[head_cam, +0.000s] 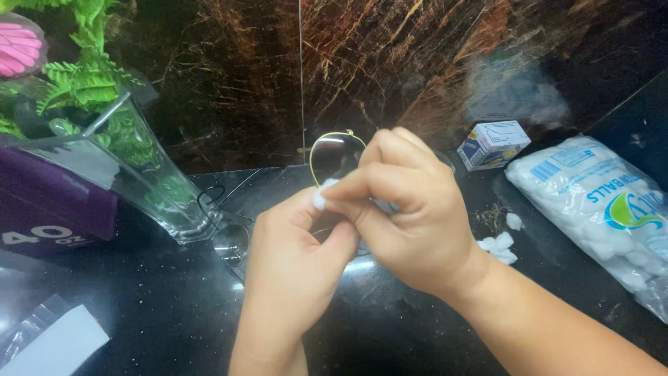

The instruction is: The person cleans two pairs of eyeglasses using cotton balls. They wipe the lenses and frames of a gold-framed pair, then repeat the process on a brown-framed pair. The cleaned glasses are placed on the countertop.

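Observation:
My left hand point(289, 268) and my right hand point(410, 212) meet over the dark counter point(167, 306). Together they hold a pair of gold-rimmed sunglasses point(332, 154); one dark lens shows above my fingers. A small white cotton piece point(321, 195) is pinched between my right fingertips and my left thumb, against the glasses. The rest of the frame is hidden behind my hands.
A second pair of dark-framed glasses point(229, 237) lies by a clear glass vase point(149, 184) holding green ferns. A purple box point(49, 202) stands at left. A bag of cotton balls point(598, 209), a small carton point(492, 144) and loose cotton bits point(501, 244) sit at right.

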